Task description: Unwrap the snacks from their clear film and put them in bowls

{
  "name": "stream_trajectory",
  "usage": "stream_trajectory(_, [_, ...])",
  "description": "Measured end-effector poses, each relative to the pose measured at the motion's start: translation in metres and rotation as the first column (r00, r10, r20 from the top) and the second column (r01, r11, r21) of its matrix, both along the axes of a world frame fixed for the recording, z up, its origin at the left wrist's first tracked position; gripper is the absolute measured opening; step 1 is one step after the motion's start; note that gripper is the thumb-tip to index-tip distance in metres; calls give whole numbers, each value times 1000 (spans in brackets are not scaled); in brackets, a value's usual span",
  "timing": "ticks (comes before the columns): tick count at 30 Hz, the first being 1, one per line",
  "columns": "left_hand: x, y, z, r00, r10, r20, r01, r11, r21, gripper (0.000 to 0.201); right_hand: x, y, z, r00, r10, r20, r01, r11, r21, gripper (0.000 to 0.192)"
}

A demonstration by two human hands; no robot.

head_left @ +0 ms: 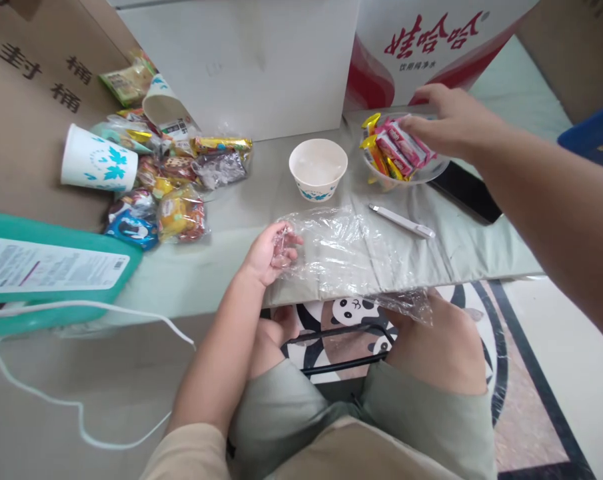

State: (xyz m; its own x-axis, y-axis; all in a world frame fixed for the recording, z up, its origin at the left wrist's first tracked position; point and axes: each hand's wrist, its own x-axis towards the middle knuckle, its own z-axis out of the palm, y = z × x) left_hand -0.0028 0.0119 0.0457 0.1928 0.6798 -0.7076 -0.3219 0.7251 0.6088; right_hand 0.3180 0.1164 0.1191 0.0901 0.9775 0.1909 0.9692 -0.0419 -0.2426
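A crumpled clear plastic bag (331, 250) lies on the cloth in front of me and hangs over its front edge. My left hand (274, 253) is at the bag's left end, fingers curled, with the film between them. My right hand (446, 120) reaches over a clear plastic bowl (381, 181), its thumb and fingers apart above the pink-wrapped snacks (398, 147). Yellow packets (371, 130) share the bowl. The right fingertips are partly hidden. Between the hands stands an upright paper bowl (317, 167) with a blue leaf print. A white utility knife (402, 221) lies right of the bag.
A black phone (466, 190) lies beside the clear bowl. At left are a tipped paper cup (98, 160), another paper cup (164, 103) and several wrapped snacks (181, 213). White boxes (231, 67) stand behind. A green container (56, 267) and a white cable (81, 403) are at left.
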Motion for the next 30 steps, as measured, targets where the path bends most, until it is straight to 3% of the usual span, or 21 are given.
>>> stream_trajectory(3, [-3, 0, -1, 1000, -16, 17, 16, 1000, 27, 19, -15, -33, 9, 999, -28, -37, 30, 998, 60, 53])
stream_trajectory(5, [-6, 1, -2, 999, -45, 18, 44, 998, 46, 17, -28, -66, 12, 994, 15, -105, 7, 979, 206, 38])
stream_trajectory(8, [-10, 2, -3, 995, -93, -40, 97, 991, 89, 18, -54, -121, -1, 913, 316, -258, -257, 937, 238, 22])
stream_trajectory(10, [-13, 3, -4, 988, -88, -130, 107, 983, 146, 20, -76, -153, -26, 737, 584, -340, -574, 806, 143, 29])
stream_trajectory(11, [-15, 2, -5, 980, -77, -184, 111, 976, 185, 20, -86, -166, -41, 669, 655, -351, -673, 734, 85, 38])
stream_trajectory(12, [-18, 2, -6, 968, -65, -241, 120, 967, 224, 20, -95, -177, -57, 632, 701, -331, -730, 682, 49, 49])
stream_trajectory(13, [-21, 2, -7, 952, -62, -300, 143, 956, 258, 19, -103, -186, -73, 634, 713, -298, -745, 667, 11, 58])
stream_trajectory(17, [-35, 5, -14, 833, -53, -550, 286, 894, 346, 11, -110, -201, -120, 739, 650, -175, -667, 742, -60, 63])
stream_trajectory(20, [-43, 18, -20, 755, 54, -653, 311, 848, 429, 8, -106, -203, -130, 730, 669, -140, -678, 734, -26, 47])
stream_trajectory(22, [-46, 26, -22, 741, 152, -654, 287, 809, 513, 4, -105, -205, -130, 708, 693, -133, -697, 717, 26, 34])
stream_trajectory(24, [-48, 26, -19, 726, 355, -590, 204, 708, 677, 4, -107, -205, -129, 703, 696, -150, -692, 717, 85, 23])
stream_trajectory(25, [-47, 21, -16, 700, 496, -514, 149, 602, 784, 6, -108, -205, -128, 702, 692, -168, -682, 721, 119, 22])
stream_trajectory(27, [-45, 1, -7, 625, 719, -305, 120, 298, 947, 9, -111, -204, -128, 705, 679, -205, -652, 734, 189, 23])
stream_trajectory(28, [-43, -12, -3, 637, 723, -268, 207, 174, 963, 12, -112, -203, -127, 707, 672, -218, -636, 740, 220, 23])
stream_trajectory(29, [-40, -27, 0, 684, 632, -364, 365, 135, 921, 13, -113, -201, -127, 713, 663, -228, -618, 747, 244, 23])
stream_trajectory(30, [-38, -40, 2, 701, 423, -574, 582, 126, 803, 12, -113, -200, -126, 719, 653, -238, -601, 756, 260, 23])
